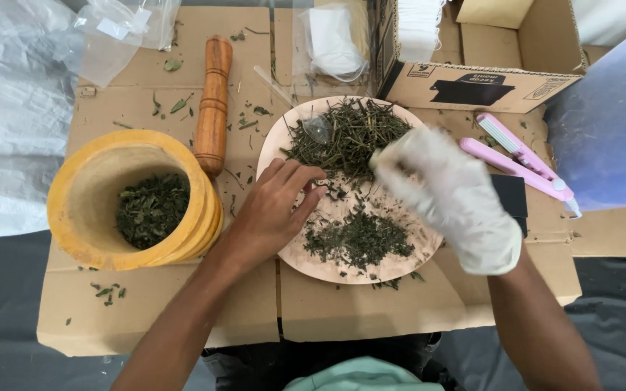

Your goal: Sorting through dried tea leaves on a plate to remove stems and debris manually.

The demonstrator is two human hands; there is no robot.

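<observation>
Hands (273,210) (451,195) sorting dried herbs (349,134) on wooden plate (291,250)

we note a yellow wooden mortar (128,199) at the left of the flattened cardboard sheet (356,311), holding crushed dark green leaves (152,210). a wooden pestle (213,105) lies just beside it, pointing away. clear plastic bags (121,29) lie at the far left corner, another bag with white contents (333,42) further right. an open cardboard box (483,61) stands at the far right. a pink sealing tool (519,156) lies in front of it, near a small black object (510,199). loose leaf scraps (109,292) dot the cardboard.
</observation>
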